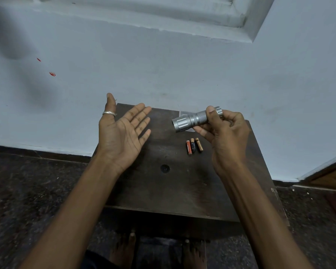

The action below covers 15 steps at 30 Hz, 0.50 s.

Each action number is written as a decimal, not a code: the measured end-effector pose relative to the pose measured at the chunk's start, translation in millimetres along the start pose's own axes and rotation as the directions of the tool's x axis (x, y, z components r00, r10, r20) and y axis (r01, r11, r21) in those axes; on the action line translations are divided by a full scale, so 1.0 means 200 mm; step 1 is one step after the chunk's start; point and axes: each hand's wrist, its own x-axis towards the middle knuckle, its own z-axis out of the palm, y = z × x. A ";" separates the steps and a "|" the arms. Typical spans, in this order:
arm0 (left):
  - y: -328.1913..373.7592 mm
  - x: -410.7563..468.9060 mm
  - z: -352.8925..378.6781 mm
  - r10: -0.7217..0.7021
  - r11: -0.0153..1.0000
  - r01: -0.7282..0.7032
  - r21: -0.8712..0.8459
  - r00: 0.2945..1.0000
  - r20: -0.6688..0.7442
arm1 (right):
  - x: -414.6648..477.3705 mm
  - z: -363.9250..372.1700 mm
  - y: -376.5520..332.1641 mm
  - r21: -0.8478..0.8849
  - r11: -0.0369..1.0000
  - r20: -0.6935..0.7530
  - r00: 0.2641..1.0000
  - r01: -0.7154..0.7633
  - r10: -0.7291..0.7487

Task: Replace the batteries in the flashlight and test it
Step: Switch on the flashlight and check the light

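Observation:
My right hand (224,131) grips a short silver flashlight (190,120) by its knurled body and tail, thumb on top, holding it above the dark wooden table (163,191). The flashlight's wider head points left, toward my left hand. My left hand (122,133) hovers palm up with fingers straight and spread, holding nothing; a silver ring sits on its thumb. Three small batteries (194,146) lie side by side on the table just below the flashlight: one red, one black and copper, one copper.
The small table stands against a pale blue wall (163,65). A round dark hole (164,168) marks the tabletop's middle. Dark speckled floor (27,191) surrounds it; my bare feet (124,249) show below the front edge. A wooden door corner (330,175) is at right.

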 end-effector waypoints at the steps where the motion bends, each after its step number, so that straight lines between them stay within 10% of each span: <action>1: 0.00 0.00 0.00 0.000 1.000 0.000 -0.003 1.000 -0.005 | 0.00 0.00 0.00 0.004 1.000 -0.001 1.000 -0.007 0.007; 15: 0.01 0.00 0.00 0.061 0.998 -0.058 0.028 0.989 -0.131 | 0.00 0.00 0.04 -0.063 0.991 -0.050 0.992 0.116 -0.119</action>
